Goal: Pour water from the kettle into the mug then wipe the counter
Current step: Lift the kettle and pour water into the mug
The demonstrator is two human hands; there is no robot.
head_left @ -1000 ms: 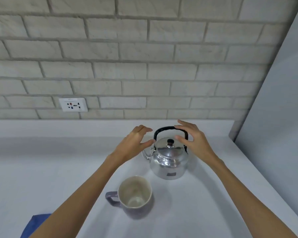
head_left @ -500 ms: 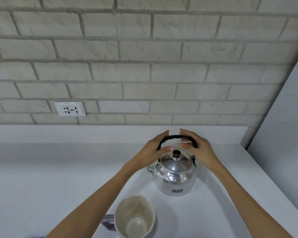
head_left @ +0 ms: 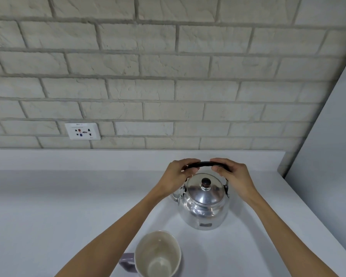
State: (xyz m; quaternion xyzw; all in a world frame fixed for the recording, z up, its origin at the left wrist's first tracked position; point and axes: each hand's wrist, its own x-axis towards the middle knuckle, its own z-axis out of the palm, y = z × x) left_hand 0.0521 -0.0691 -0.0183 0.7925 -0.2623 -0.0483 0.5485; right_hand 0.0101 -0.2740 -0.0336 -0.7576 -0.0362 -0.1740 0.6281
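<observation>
A shiny metal kettle (head_left: 205, 208) with a dark lid knob stands on the white counter (head_left: 48, 206). Its black arched handle (head_left: 205, 163) is upright. My left hand (head_left: 178, 176) grips the handle's left end and my right hand (head_left: 233, 175) grips its right end. The spout points left and is partly hidden behind my left wrist. A cream-lined mug (head_left: 158, 254) with a purple outside stands empty in front of the kettle, its handle to the left.
A pale brick wall (head_left: 168, 76) rises behind the counter, with a white power socket (head_left: 82, 131) at the left. A plain grey panel (head_left: 328, 146) closes off the right side. The counter's right edge runs diagonally toward the bottom right corner.
Both hands have closed from hovering beside the kettle onto its handle. The view has tilted up, so the blue cloth at bottom left has left the frame.
</observation>
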